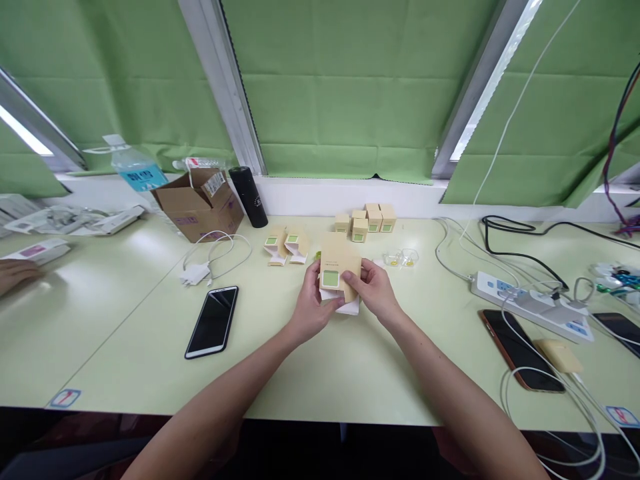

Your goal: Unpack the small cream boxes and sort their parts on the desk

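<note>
In the head view, the left hand (311, 308) and right hand (379, 288), fingers partly curled, grip opposite sides of a tan, thin-cardboard carton (336, 255) with a green square panel, between the desk's (345, 383) near and far edges. It looks light, stiff yet creasable; best held by its sides.

little boxes (359, 231) bunched up behind the carton (340, 251) | phone (212, 322) off left on the surface (320, 383) | power strip (503, 293) way over right
</note>
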A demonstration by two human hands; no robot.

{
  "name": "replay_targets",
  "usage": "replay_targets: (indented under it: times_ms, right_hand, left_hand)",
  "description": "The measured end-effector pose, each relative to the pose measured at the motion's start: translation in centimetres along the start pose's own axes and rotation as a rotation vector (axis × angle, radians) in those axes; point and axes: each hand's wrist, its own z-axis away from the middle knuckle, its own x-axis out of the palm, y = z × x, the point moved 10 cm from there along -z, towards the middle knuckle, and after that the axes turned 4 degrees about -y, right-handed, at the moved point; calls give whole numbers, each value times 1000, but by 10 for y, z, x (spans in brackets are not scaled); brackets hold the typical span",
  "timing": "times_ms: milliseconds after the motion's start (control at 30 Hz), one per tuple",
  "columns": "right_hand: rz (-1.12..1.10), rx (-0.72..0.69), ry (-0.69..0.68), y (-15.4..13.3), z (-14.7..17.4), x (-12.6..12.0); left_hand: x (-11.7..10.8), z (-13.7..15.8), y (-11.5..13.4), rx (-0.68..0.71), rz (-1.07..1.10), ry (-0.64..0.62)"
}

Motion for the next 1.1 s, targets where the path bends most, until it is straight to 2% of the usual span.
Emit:
replay_targets:
  times_ms: [267, 500, 667, 900, 1100]
  right_hand:
    - [-16, 52, 79, 8, 3, -6]
    - [-34, 43, 51, 5, 4, -10]
    - [-22, 11, 121, 4, 6, -18]
    - [145, -94, 137, 2, 15, -16]
    - [149, -56, 95, 8, 13, -10]
  left_hand:
    - [1, -1, -6, -45, 57, -2]
    - [-12, -7, -12, -47, 164, 13]
    - [-14, -9, -20, -110, 198, 7]
    - [-27, -7, -26, -242, 43, 124]
    - [-33, -6, -26, -269, 51, 187]
